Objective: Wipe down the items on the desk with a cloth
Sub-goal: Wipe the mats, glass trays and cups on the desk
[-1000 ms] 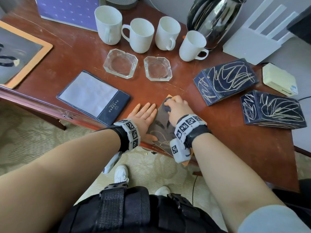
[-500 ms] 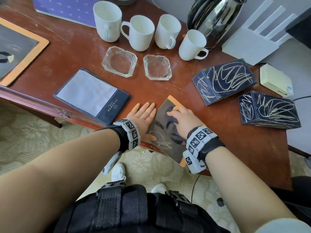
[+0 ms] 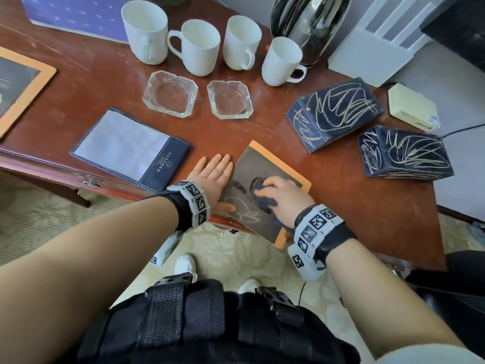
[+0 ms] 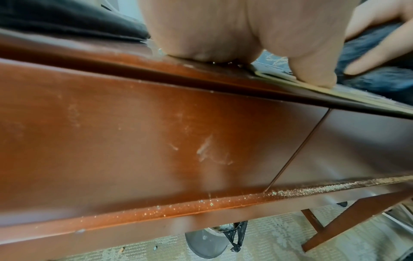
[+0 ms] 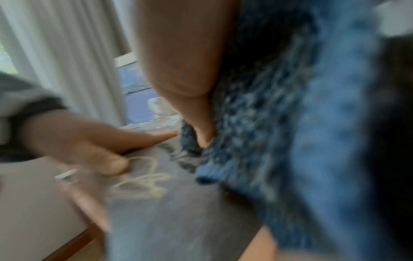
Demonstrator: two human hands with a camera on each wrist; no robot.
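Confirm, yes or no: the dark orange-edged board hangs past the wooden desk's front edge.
Yes: in the head view the dark orange-edged board's near corner juts past the wooden desk's front edge, over the carpet.

The right hand (image 3: 282, 199) covers most of the cloth (image 3: 258, 186). The right wrist view is motion-blurred. At 9 o'clock a framed board (image 3: 23, 82) is cut off; the kettle (image 3: 312, 24) is cropped at 12.
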